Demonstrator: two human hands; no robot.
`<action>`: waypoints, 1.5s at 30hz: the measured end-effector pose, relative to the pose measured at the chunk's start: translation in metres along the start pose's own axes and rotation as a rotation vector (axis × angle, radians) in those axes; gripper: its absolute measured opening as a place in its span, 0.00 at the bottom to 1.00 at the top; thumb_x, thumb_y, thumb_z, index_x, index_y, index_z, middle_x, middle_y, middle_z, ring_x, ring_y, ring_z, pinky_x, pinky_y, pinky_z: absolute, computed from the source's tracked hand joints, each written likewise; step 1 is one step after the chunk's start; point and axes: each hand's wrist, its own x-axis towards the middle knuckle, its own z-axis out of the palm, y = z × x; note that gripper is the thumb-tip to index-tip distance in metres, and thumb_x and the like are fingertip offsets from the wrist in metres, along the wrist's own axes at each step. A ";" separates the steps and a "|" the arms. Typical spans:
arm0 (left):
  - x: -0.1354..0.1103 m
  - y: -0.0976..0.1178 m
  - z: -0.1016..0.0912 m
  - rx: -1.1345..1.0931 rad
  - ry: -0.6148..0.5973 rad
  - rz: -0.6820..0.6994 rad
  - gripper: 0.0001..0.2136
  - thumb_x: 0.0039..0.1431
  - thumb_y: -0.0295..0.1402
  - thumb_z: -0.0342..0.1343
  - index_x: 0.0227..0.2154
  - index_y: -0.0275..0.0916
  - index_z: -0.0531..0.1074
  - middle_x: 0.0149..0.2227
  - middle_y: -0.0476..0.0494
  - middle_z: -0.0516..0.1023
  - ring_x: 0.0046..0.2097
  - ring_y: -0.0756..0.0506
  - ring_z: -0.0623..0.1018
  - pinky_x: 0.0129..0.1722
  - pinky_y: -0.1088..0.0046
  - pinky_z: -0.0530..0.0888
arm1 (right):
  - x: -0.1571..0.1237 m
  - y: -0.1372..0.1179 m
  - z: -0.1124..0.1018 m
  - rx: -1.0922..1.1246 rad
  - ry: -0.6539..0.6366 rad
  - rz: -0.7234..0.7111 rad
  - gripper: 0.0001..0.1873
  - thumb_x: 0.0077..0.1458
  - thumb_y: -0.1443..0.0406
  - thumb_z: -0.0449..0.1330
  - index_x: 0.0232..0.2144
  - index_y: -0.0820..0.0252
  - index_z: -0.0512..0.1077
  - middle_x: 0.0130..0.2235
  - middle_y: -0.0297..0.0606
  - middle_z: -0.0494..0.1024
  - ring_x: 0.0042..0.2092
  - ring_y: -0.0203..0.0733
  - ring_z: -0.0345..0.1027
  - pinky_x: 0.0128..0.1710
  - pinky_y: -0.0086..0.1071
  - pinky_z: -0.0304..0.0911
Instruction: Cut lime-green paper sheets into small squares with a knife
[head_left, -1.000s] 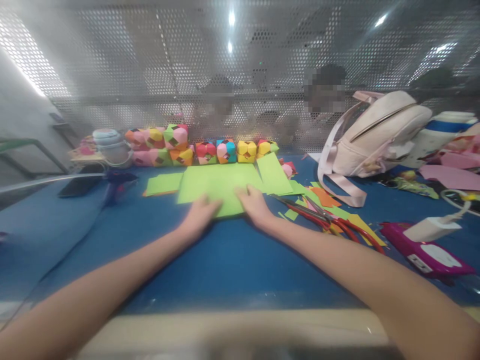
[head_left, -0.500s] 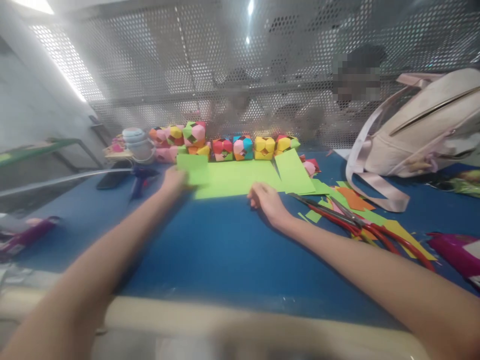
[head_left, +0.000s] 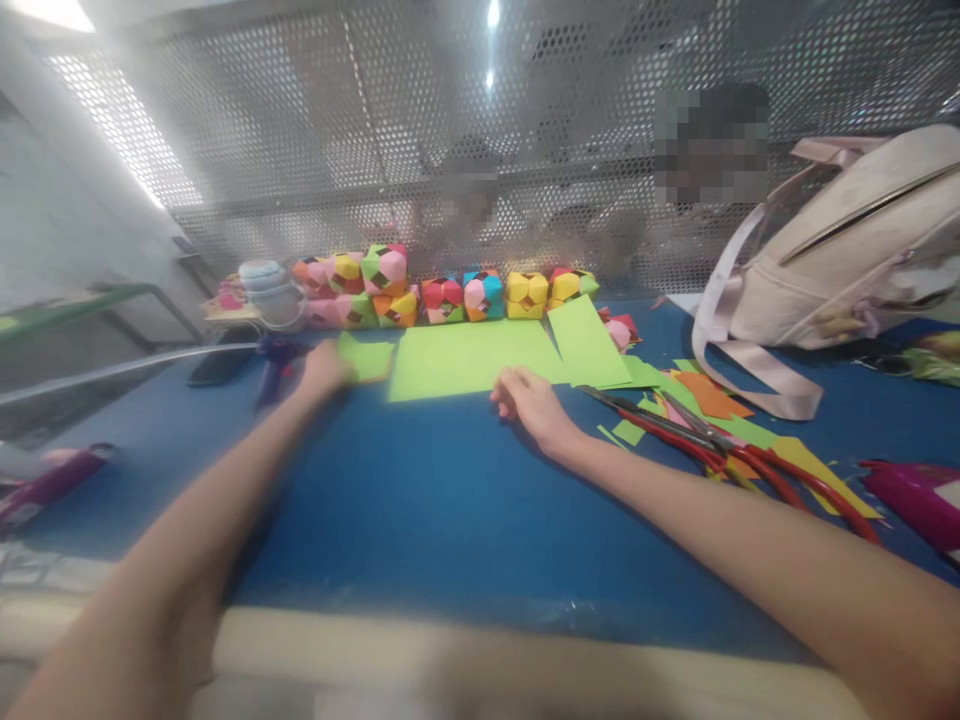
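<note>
My left hand (head_left: 328, 368), partly blurred, is closed on the left edge of small light-green paper pieces (head_left: 367, 358), low over the blue table. To their right lies a large light-green sheet (head_left: 472, 355). My right hand (head_left: 531, 405) rests by the sheet's lower edge with its fingers curled in; nothing shows in them. A green rectangle of paper (head_left: 589, 345) overlaps other green paper at the sheet's right. Farther right, red-handled scissors (head_left: 720, 450) lie over paper scraps (head_left: 709, 395).
Folded paper cubes (head_left: 527, 295) in several colours line the back, some stacked. At the left are a blue glue gun (head_left: 276, 368), a dark phone (head_left: 219, 368) and a white cup (head_left: 270, 295). A pale backpack (head_left: 840, 255) stands back right. People are visible behind the perforated screen (head_left: 315, 130).
My left hand has moved left and slightly down with the small green paper, from over the large sheet's left corner to beside it. My right hand stays nearly still.
</note>
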 end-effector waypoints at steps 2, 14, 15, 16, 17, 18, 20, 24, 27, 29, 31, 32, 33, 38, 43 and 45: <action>-0.004 0.005 0.002 0.138 0.016 -0.008 0.10 0.36 0.23 0.59 0.25 0.39 0.68 0.33 0.30 0.76 0.49 0.23 0.75 0.48 0.48 0.71 | 0.000 -0.001 0.001 0.007 0.003 0.007 0.17 0.56 0.51 0.54 0.24 0.56 0.65 0.22 0.31 0.69 0.23 0.33 0.61 0.25 0.30 0.58; -0.041 0.040 0.024 0.434 -0.162 0.401 0.13 0.55 0.36 0.55 0.39 0.34 0.72 0.53 0.27 0.71 0.58 0.26 0.67 0.57 0.49 0.63 | 0.001 -0.009 0.003 -0.050 -0.024 0.013 0.14 0.59 0.58 0.51 0.23 0.56 0.64 0.23 0.30 0.69 0.24 0.33 0.63 0.26 0.29 0.60; -0.043 0.044 0.032 0.418 -0.233 0.441 0.15 0.53 0.40 0.58 0.39 0.36 0.73 0.51 0.30 0.73 0.57 0.29 0.70 0.57 0.55 0.65 | 0.001 -0.010 0.003 -0.065 -0.024 0.013 0.14 0.60 0.59 0.51 0.23 0.56 0.63 0.23 0.30 0.70 0.24 0.33 0.63 0.27 0.29 0.61; -0.045 0.047 0.040 0.412 -0.300 0.477 0.18 0.49 0.44 0.61 0.39 0.37 0.73 0.49 0.32 0.75 0.55 0.31 0.72 0.55 0.59 0.67 | 0.001 -0.011 0.003 -0.081 -0.024 0.013 0.14 0.60 0.59 0.50 0.24 0.56 0.63 0.24 0.30 0.70 0.24 0.33 0.64 0.27 0.29 0.61; -0.046 0.049 0.047 0.413 -0.361 0.509 0.19 0.47 0.46 0.62 0.38 0.39 0.74 0.47 0.34 0.77 0.54 0.32 0.73 0.54 0.61 0.68 | 0.001 -0.011 0.003 -0.101 -0.025 0.013 0.14 0.60 0.59 0.50 0.24 0.56 0.63 0.25 0.30 0.71 0.24 0.33 0.64 0.27 0.29 0.61; -0.047 0.050 0.053 0.424 -0.413 0.537 0.20 0.48 0.48 0.61 0.39 0.40 0.74 0.46 0.35 0.78 0.53 0.33 0.74 0.53 0.62 0.69 | 0.000 -0.011 0.003 -0.123 -0.028 0.012 0.14 0.61 0.59 0.49 0.24 0.56 0.62 0.25 0.31 0.71 0.24 0.32 0.65 0.28 0.29 0.62; -0.047 0.049 0.060 0.455 -0.472 0.575 0.19 0.52 0.50 0.55 0.39 0.40 0.74 0.46 0.36 0.79 0.51 0.34 0.75 0.52 0.62 0.69 | -0.001 -0.012 0.004 -0.180 -0.036 0.010 0.14 0.62 0.61 0.48 0.24 0.56 0.62 0.26 0.31 0.72 0.25 0.32 0.65 0.29 0.28 0.63; -0.047 0.043 0.061 0.489 -0.460 0.610 0.19 0.58 0.48 0.47 0.41 0.39 0.74 0.47 0.35 0.78 0.51 0.35 0.75 0.54 0.58 0.68 | -0.002 -0.021 0.006 -0.354 -0.080 0.014 0.14 0.64 0.65 0.46 0.26 0.58 0.63 0.29 0.34 0.75 0.28 0.32 0.68 0.32 0.27 0.65; -0.050 0.040 0.059 0.498 -0.428 0.624 0.21 0.61 0.47 0.43 0.43 0.39 0.73 0.49 0.35 0.77 0.52 0.36 0.75 0.56 0.57 0.67 | 0.009 -0.040 -0.007 -0.550 -0.151 0.011 0.09 0.60 0.67 0.53 0.27 0.59 0.68 0.31 0.35 0.78 0.33 0.35 0.72 0.36 0.27 0.65; -0.053 0.039 0.059 0.496 -0.414 0.629 0.21 0.63 0.47 0.41 0.43 0.39 0.73 0.50 0.35 0.77 0.52 0.36 0.75 0.55 0.57 0.68 | 0.022 -0.055 -0.029 -0.714 -0.150 0.007 0.04 0.56 0.69 0.58 0.29 0.59 0.72 0.38 0.36 0.80 0.42 0.39 0.73 0.44 0.28 0.64; -0.055 0.039 0.059 0.490 -0.409 0.634 0.21 0.63 0.46 0.40 0.42 0.38 0.73 0.48 0.35 0.78 0.52 0.36 0.75 0.54 0.58 0.69 | 0.036 -0.065 -0.060 -0.908 -0.051 0.069 0.05 0.54 0.70 0.58 0.30 0.62 0.74 0.43 0.45 0.80 0.49 0.49 0.71 0.50 0.37 0.62; -0.055 0.039 0.060 0.487 -0.407 0.637 0.21 0.64 0.45 0.39 0.41 0.38 0.74 0.47 0.35 0.78 0.51 0.36 0.75 0.54 0.58 0.69 | 0.042 -0.067 -0.076 -0.999 0.004 0.114 0.04 0.53 0.70 0.59 0.29 0.64 0.75 0.44 0.50 0.79 0.52 0.55 0.69 0.52 0.41 0.60; -0.055 0.040 0.060 0.484 -0.405 0.641 0.21 0.63 0.45 0.39 0.40 0.38 0.74 0.46 0.35 0.78 0.51 0.36 0.75 0.54 0.58 0.69 | 0.047 -0.067 -0.091 -1.077 0.049 0.162 0.04 0.51 0.71 0.59 0.29 0.65 0.75 0.44 0.55 0.79 0.54 0.59 0.68 0.53 0.45 0.59; -0.054 0.041 0.059 0.473 -0.392 0.672 0.20 0.63 0.43 0.39 0.35 0.38 0.74 0.43 0.35 0.77 0.50 0.36 0.76 0.53 0.57 0.70 | 0.060 -0.055 -0.133 -1.224 0.050 0.244 0.07 0.50 0.71 0.58 0.27 0.64 0.77 0.35 0.46 0.81 0.42 0.48 0.74 0.42 0.34 0.64; -0.056 0.038 0.057 0.413 -0.282 0.715 0.16 0.62 0.40 0.42 0.31 0.40 0.73 0.40 0.35 0.77 0.48 0.36 0.76 0.53 0.56 0.70 | 0.062 -0.061 -0.123 -1.225 0.161 0.001 0.15 0.56 0.72 0.52 0.38 0.63 0.77 0.43 0.46 0.79 0.48 0.48 0.70 0.47 0.36 0.63; -0.057 0.036 0.056 0.349 -0.217 0.716 0.15 0.62 0.40 0.43 0.31 0.40 0.73 0.44 0.35 0.77 0.50 0.36 0.75 0.55 0.55 0.69 | 0.059 -0.071 -0.112 -1.150 0.225 -0.252 0.16 0.56 0.74 0.50 0.40 0.63 0.77 0.47 0.47 0.78 0.51 0.48 0.68 0.51 0.39 0.61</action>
